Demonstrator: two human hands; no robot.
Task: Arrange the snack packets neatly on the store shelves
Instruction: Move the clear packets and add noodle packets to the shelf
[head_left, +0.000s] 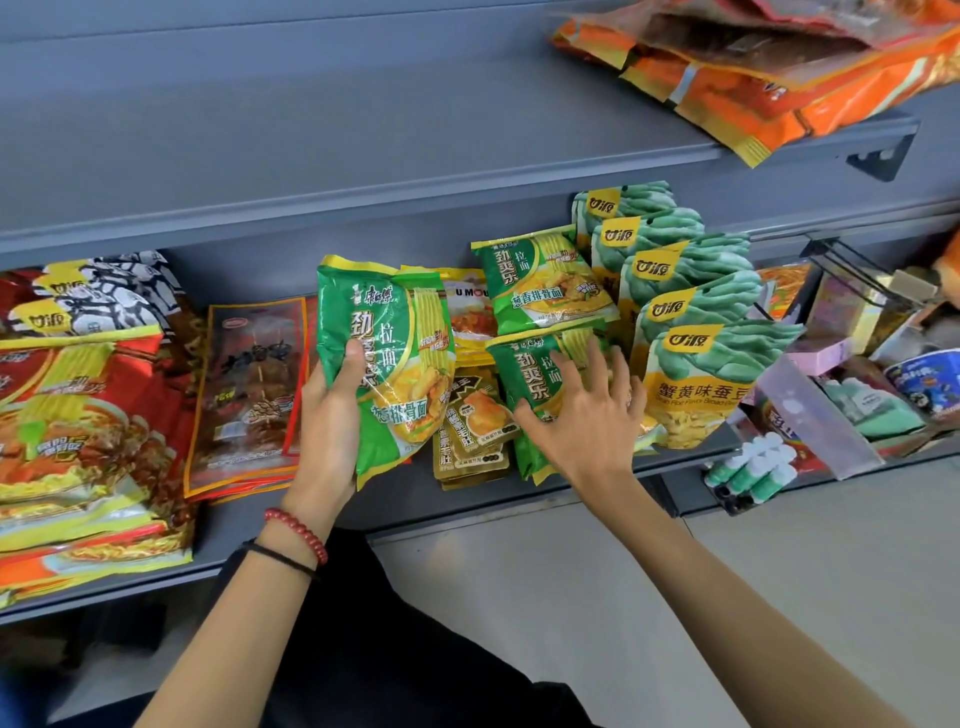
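Left hand: my left hand (332, 415) grips a green plastic noodle packet (395, 358) by its left edge, thumb curled over the printed front; the other fingers are behind it and hidden.
Right hand: my right hand (587, 410) is palm down with fingers straight and spread, resting on a second green noodle packet (530, 379) and clasping nothing.
Held packet, place: lifted in front of the grey metal shelf (467, 499), about mid-shelf, covering part of the goods behind.
Held packet, axis: long axis nearly upright and slightly tilted, top seam towards the back of the shelf, bottom seam towards me, print facing me.
Second packet, axis: lying flat near the shelf's front edge, long axis running front to back, top seam away from me.
Behind it: a third green noodle packet (545, 283) lies flat, further back.
Between the hands: a stack of small gold-brown flat sachets (472, 431), its left side hidden by the held packet.
Right of my right hand: a row of overlapping green-and-yellow bean pouches (696, 374), touching the second packet.
Left: a dark brown packet with an orange border (249, 384), then red noodle packets (78, 415), cut off at the frame edge.
Hard to make out: my palm hides the second packet's lower half.
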